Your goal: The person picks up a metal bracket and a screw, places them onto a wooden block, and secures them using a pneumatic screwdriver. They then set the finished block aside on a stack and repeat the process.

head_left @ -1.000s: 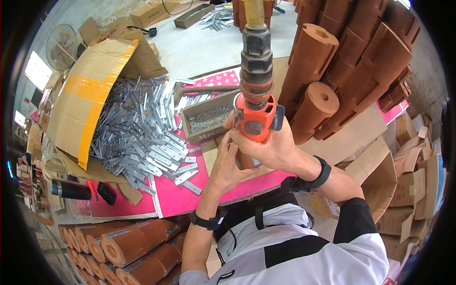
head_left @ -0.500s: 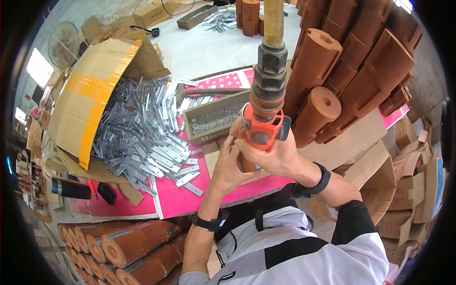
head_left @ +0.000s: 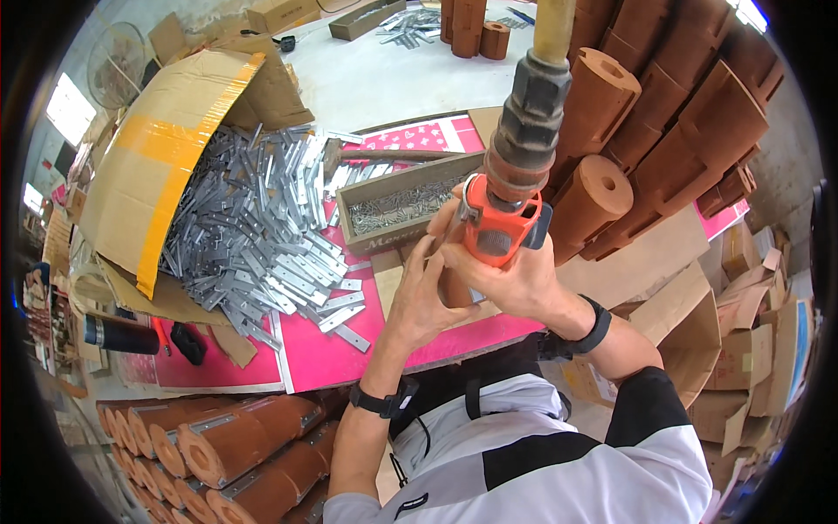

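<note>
Right hand (head_left: 521,281) (curled) clasps tool (head_left: 497,234).

Two hands, one left hand (head_left: 421,301) and one right hand (head_left: 524,284), with two black wrist straps (head_left: 381,403); one orange power tool (head_left: 499,234) and one brown workpiece (head_left: 454,290) at centre. Two wooden trays (head_left: 384,244), centre and top; one hammer (head_left: 401,155), upper centre; one black flask (head_left: 122,334), lower left; one fan (head_left: 116,59), upper left. Three brown cylinders (head_left: 469,28), top centre. Metal strips (head_left: 262,227), left, and screws (head_left: 397,210), centre: too many to count.
</note>
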`<action>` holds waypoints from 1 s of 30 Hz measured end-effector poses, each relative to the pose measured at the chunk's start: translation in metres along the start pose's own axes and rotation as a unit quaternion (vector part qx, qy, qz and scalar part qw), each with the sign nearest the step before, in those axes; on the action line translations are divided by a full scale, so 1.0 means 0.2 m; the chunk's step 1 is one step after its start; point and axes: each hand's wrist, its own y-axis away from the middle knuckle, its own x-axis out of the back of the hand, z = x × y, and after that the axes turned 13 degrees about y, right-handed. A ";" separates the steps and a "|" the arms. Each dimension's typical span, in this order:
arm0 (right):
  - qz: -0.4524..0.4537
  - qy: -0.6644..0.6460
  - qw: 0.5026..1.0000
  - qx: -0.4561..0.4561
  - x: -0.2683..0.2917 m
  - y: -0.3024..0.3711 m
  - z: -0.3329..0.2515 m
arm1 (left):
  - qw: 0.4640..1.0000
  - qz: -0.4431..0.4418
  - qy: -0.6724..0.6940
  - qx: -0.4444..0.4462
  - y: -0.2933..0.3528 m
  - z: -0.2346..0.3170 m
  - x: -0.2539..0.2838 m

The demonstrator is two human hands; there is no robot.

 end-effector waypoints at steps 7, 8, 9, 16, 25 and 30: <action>0.014 -0.018 1.000 -0.009 0.00 0.01 -0.04 | 1.000 0.010 0.007 0.002 0.00 0.01 -0.01; 0.011 0.003 1.000 -0.002 0.00 0.01 -0.03 | 1.000 0.010 0.008 0.004 -0.01 0.01 -0.01; 0.007 0.023 1.000 0.005 0.00 0.01 -0.02 | 1.000 0.009 0.015 -0.006 -0.02 0.00 -0.01; 0.028 -0.019 0.999 -0.007 0.00 0.03 -0.01 | 1.000 0.017 0.020 -0.008 -0.03 0.08 0.02; 0.042 -0.022 0.998 -0.033 0.00 0.07 0.01 | 0.999 0.034 0.000 -0.019 0.00 0.04 0.01; 0.045 -0.099 0.994 0.002 0.03 0.04 -0.02 | 0.995 0.004 0.094 -0.026 -0.02 0.10 -0.01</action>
